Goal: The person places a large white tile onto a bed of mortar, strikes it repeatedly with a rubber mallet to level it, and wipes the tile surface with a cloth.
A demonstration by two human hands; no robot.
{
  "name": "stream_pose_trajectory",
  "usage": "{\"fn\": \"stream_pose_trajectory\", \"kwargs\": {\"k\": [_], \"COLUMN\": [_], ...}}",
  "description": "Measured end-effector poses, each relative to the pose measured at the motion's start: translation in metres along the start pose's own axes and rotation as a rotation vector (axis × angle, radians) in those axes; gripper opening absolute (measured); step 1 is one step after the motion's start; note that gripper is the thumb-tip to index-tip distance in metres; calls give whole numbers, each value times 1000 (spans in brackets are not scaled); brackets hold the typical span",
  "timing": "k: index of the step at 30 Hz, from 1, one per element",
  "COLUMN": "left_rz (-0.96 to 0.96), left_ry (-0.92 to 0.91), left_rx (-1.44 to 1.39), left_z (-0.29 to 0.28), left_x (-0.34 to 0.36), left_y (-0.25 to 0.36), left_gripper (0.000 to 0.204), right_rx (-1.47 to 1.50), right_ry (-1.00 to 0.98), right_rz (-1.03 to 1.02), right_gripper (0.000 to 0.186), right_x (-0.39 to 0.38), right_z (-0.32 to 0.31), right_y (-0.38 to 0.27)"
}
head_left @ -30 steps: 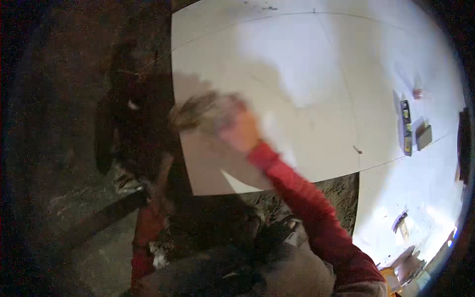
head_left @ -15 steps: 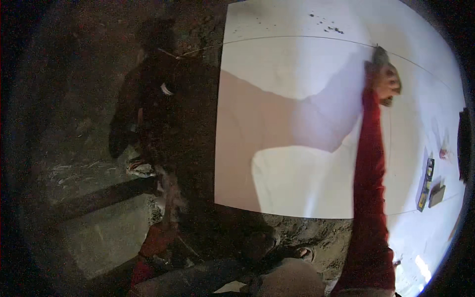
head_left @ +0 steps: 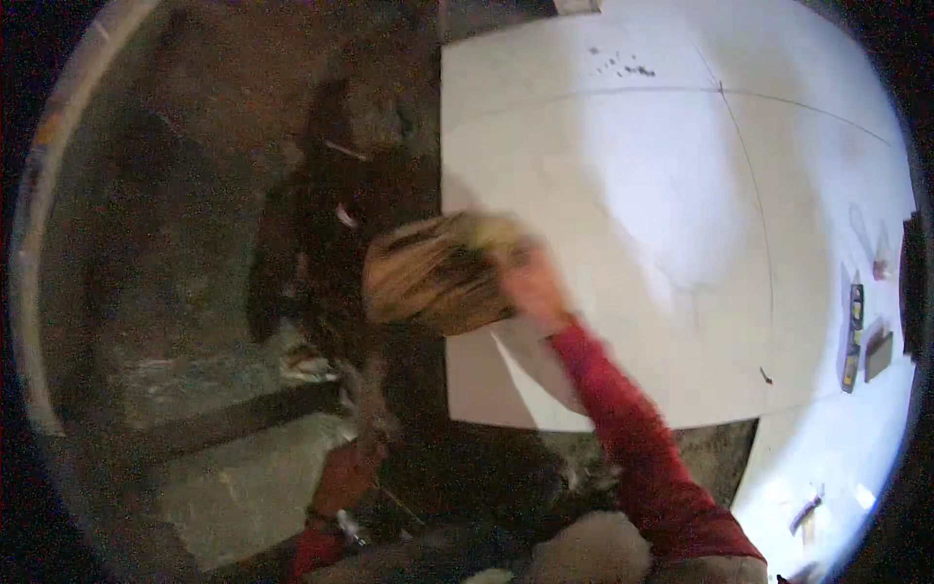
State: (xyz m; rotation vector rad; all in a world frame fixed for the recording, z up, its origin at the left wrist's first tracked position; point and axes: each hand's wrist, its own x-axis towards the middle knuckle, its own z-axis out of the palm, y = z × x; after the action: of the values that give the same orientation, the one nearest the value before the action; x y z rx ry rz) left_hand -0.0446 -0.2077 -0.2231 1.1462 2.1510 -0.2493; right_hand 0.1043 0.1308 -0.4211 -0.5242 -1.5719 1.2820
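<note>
My right hand, smeared by motion, is closed on a broad tan thing with dark streaks like bristles. It hangs over the left edge of a large white board; blur hides its kind. A yellowish patch shows at its top beside my fingers. Low on the left, my left hand is in deep shadow over the floor, away from the board. Its fingers do not show clearly. Thin dark lines cross near the board's far side, and a small dark red thing lies by one of them.
Dark crumbs are scattered at the board's far end. To the right lie a slim black and yellow tool, a grey block and what looks like a hammer. A pale slab is at lower left.
My right hand has swung from the board's far right toward me and to the left; the streaked thing now shows in it. The board's far side is uncovered, and the view has shifted.
</note>
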Motion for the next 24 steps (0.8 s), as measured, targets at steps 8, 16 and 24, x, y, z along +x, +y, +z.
{"fn": "stream_pose_trajectory", "kwargs": {"k": [8, 16, 24], "left_rz": [-270, -96, 544], "left_ry": [-47, 115, 567], "left_rx": [-187, -159, 447], "left_z": [20, -22, 18], "left_x": [9, 13, 53], "left_y": [-58, 9, -55], "left_gripper": [42, 50, 48], "right_rx": [-1931, -1774, -644], "right_ry": [-75, 211, -424], "right_rz": [-482, 257, 172], "right_gripper": [48, 52, 53], "right_x": [17, -10, -141], "right_z": [-474, -116, 4], "right_y": [24, 55, -90]}}
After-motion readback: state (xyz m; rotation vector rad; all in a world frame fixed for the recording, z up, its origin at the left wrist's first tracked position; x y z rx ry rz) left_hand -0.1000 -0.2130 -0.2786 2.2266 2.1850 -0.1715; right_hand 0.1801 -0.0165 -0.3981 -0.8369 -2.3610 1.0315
